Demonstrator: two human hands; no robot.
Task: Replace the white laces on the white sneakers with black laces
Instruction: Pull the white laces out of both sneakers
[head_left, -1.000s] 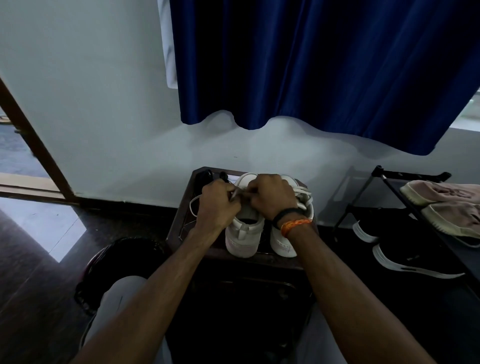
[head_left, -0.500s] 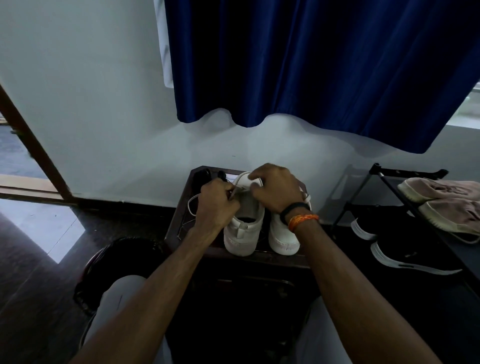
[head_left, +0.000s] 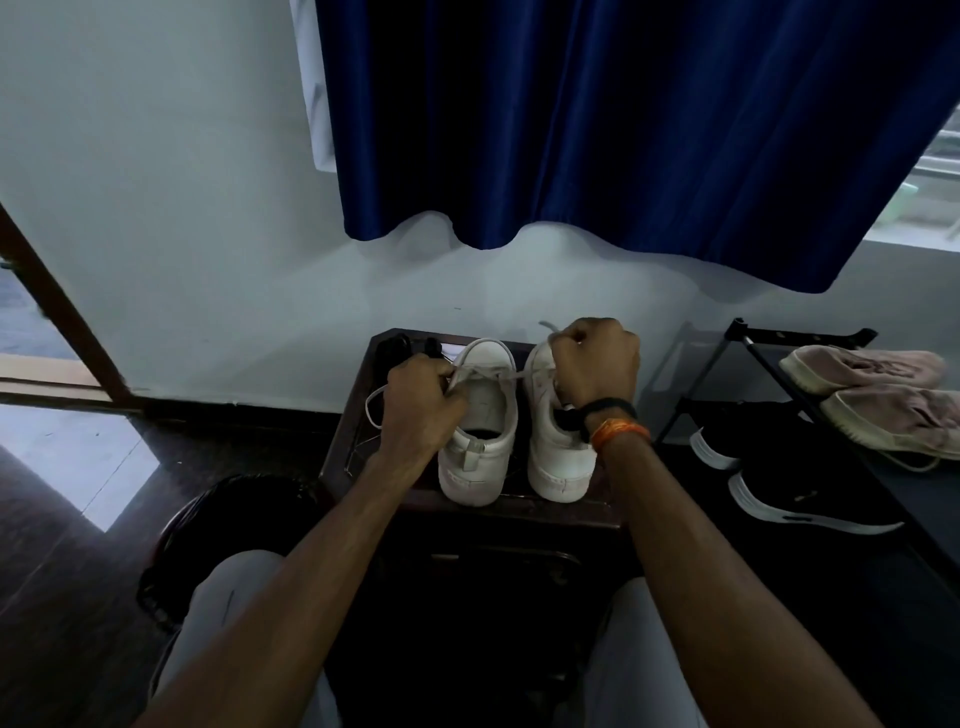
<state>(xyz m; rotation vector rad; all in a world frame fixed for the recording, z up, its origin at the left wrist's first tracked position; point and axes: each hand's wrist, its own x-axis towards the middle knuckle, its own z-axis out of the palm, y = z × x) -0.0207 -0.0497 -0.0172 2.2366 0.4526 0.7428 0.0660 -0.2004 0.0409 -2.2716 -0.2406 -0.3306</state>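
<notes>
**Pulling white lace out of the left sneaker**

Seen from the head camera, the only view, two white sneakers stood side by side on a small dark table (head_left: 358, 415) against the wall, heels toward the person. The left sneaker (head_left: 480, 441) sat near the table's middle, the right sneaker (head_left: 558, 452) just beside it toward the right edge. The left hand (head_left: 421, 410) was curled against the left sneaker's near side, fingers pinching the white lace (head_left: 488, 375) where it left the eyelets. The right hand (head_left: 595, 361) was closed in a fist above the right sneaker's toe end, gripping the same lace, with a short tip poking up from the fist. Between the hands the lace ran taut across the left sneaker's tongue. A slack loop of lace (head_left: 375, 408) hung off the left hand toward the table's left edge. Dark objects at the back left corner (head_left: 395, 349) might have been the black laces, but that was too dim to tell.

The lace looked thin, soft and light, likely to slide freely through eyelets yet slip from a loose pinch; holding it close to the eyelet seemed wisest. The sneakers appeared light enough to shift under a pull, so one hand probably needed to brace the upper. Beside the table stood a shoe rack (head_left: 779, 358) holding other shoes.
</notes>
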